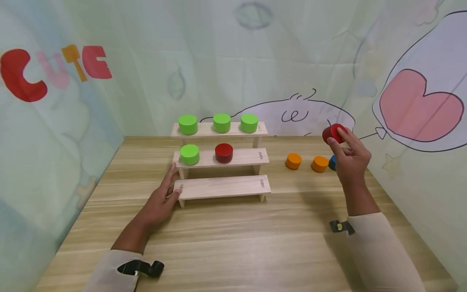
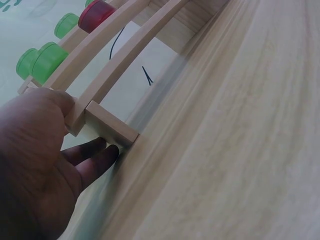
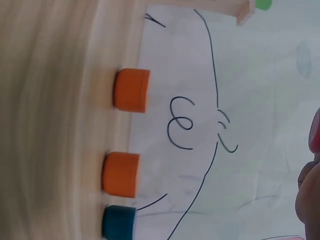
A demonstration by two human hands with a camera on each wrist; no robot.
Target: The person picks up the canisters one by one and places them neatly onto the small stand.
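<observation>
Raised on the right, my right hand pinches a red disc between thumb and fingers, above the table. Only a bit of that disc shows at the right wrist view's edge. My left hand rests against the left end of a three-step wooden stand, its thumb at the bottom step and a finger reaching the middle step. In the left wrist view, two fingertips lie beside the stand's leg. Three green discs line the top step. One green disc and a red disc sit on the middle step.
Right of the stand, two orange discs and a blue disc lie on the wooden table; the right hand partly covers the blue one in the head view. A printed cloth backdrop encloses the table's back and sides.
</observation>
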